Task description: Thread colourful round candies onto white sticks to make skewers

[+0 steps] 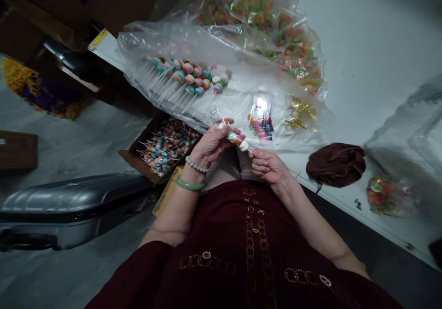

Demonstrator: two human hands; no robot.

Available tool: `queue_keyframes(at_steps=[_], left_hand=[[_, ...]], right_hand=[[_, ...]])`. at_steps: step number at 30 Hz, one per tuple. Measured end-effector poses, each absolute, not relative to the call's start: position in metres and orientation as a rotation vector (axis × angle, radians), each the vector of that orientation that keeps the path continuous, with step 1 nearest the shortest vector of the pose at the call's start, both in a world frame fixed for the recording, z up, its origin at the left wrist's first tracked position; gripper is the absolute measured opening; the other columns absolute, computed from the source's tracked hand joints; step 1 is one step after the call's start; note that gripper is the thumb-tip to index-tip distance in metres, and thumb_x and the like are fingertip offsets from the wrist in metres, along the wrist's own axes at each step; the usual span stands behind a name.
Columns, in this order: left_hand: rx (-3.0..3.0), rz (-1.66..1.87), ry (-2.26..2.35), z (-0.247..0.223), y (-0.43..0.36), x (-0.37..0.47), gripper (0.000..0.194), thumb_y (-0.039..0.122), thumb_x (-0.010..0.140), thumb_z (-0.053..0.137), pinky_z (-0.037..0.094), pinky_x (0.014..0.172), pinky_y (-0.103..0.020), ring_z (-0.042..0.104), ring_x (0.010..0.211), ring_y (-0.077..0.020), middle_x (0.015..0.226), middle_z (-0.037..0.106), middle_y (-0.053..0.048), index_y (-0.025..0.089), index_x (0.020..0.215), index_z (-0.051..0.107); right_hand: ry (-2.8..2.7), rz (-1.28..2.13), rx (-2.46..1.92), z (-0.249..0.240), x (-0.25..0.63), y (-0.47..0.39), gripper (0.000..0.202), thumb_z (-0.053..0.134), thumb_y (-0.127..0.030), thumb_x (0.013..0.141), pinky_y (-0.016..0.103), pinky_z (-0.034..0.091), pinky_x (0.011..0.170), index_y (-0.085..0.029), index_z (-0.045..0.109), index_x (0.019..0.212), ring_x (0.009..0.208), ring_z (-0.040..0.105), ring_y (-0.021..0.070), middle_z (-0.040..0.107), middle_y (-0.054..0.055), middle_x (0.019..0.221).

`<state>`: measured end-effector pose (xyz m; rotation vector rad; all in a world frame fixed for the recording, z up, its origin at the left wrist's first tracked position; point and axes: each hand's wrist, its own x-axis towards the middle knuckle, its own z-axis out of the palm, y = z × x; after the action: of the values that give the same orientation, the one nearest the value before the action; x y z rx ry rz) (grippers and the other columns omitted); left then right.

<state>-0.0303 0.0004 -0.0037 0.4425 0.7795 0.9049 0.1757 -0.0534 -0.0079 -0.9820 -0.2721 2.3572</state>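
And here you are, your left hand (213, 144) gripping a candy stick (235, 137) in its clear wrapper, your right hand (270, 165) pinching the lower end by the white stem. The piece sits tilted above your lap (224, 170), right at the table's (359, 46) near edge. Just past your fingers lies the plastic sheet (238, 98), with loaded sticks (195, 76) fanned on its left, stems towards the edge. A stack of printed bags (261, 121) lies close beyond your hands, gold ties (299, 115) to its right. Your left elbow has tighter quarters: an open box (128, 158) of finished sticks is beside that forearm, a suitcase (76, 198) farther out. Rightwards, white tabletop stretches wide (mind the brown cloth (335, 164) near the edge, though).
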Motion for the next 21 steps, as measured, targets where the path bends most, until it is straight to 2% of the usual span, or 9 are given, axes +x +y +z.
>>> queue_keyframes(at_steps=[4, 7, 9, 12, 14, 18, 21], left_hand=[[0.468, 0.939, 0.799, -0.002, -0.003, -0.022, 0.044, 0.031, 0.075, 0.078, 0.056, 0.075, -0.031, 0.072, 0.088, -0.0239, 0.088, 0.071, -0.006, 0.017, 0.108, 0.052], [0.424, 0.981, 0.825, 0.002, -0.008, -0.007, 0.042, 0.033, 0.075, 0.078, 0.056, 0.077, -0.032, 0.072, 0.087, -0.0226, 0.086, 0.071, -0.004, 0.018, 0.106, 0.052], [0.369, 1.005, 0.820, 0.005, -0.011, 0.002, 0.039, 0.036, 0.077, 0.076, 0.056, 0.082, -0.034, 0.072, 0.089, -0.0223, 0.085, 0.071, -0.004, 0.018, 0.103, 0.053], [0.296, 1.027, 0.810, 0.006, -0.012, 0.008, 0.039, 0.042, 0.080, 0.072, 0.055, 0.088, -0.037, 0.071, 0.094, -0.0226, 0.087, 0.071, -0.005, 0.017, 0.103, 0.055], [0.285, 1.024, 0.823, 0.004, -0.012, 0.008, 0.041, 0.044, 0.079, 0.072, 0.056, 0.088, -0.039, 0.071, 0.095, -0.0238, 0.088, 0.071, -0.007, 0.017, 0.103, 0.054], [0.311, 1.024, 0.861, 0.002, -0.013, 0.008, 0.040, 0.031, 0.074, 0.079, 0.056, 0.088, -0.038, 0.071, 0.093, -0.0221, 0.091, 0.070, -0.005, 0.017, 0.102, 0.054], [0.298, 1.003, 0.892, 0.003, -0.014, 0.010, 0.037, 0.027, 0.074, 0.078, 0.055, 0.090, -0.037, 0.071, 0.092, -0.0206, 0.091, 0.070, -0.005, 0.017, 0.100, 0.055]], right_hand=[[-0.370, 2.248, -1.077, -0.006, 0.168, -0.055, 0.009, 0.062, -0.023, 0.080, 0.016, 0.015, 0.035, -0.015, 0.059, 0.075, 0.034, 0.009, 0.0025, 0.022, -0.014, 0.040], [-0.524, 1.979, -1.244, -0.004, 0.157, -0.058, 0.014, 0.068, -0.027, 0.074, 0.017, 0.012, 0.037, -0.016, 0.059, 0.073, 0.036, 0.014, 0.0025, 0.028, -0.012, 0.044], [-0.695, 1.742, -1.364, -0.005, 0.152, -0.060, 0.016, 0.067, -0.031, 0.073, 0.019, 0.016, 0.039, -0.018, 0.058, 0.070, 0.039, 0.021, 0.0039, 0.034, -0.010, 0.048], [-1.129, 1.371, -1.496, -0.011, 0.149, -0.062, 0.016, 0.061, -0.034, 0.078, 0.022, 0.031, 0.049, -0.020, 0.058, 0.070, 0.049, 0.039, 0.0087, 0.047, -0.005, 0.055], [-1.430, 1.136, -1.574, -0.014, 0.151, -0.064, 0.015, 0.055, -0.032, 0.083, 0.024, 0.037, 0.057, -0.021, 0.062, 0.075, 0.057, 0.048, 0.0119, 0.055, -0.003, 0.060], [-1.896, 0.654, -1.685, -0.016, 0.152, -0.070, 0.021, 0.046, -0.026, 0.090, 0.026, 0.035, 0.059, -0.021, 0.067, 0.089, 0.058, 0.054, 0.0141, 0.065, 0.001, 0.067], [-2.130, 0.345, -1.626, -0.013, 0.148, -0.075, 0.024, 0.044, -0.020, 0.090, 0.027, 0.030, 0.056, -0.019, 0.067, 0.085, 0.056, 0.053, 0.0135, 0.066, 0.003, 0.064]])
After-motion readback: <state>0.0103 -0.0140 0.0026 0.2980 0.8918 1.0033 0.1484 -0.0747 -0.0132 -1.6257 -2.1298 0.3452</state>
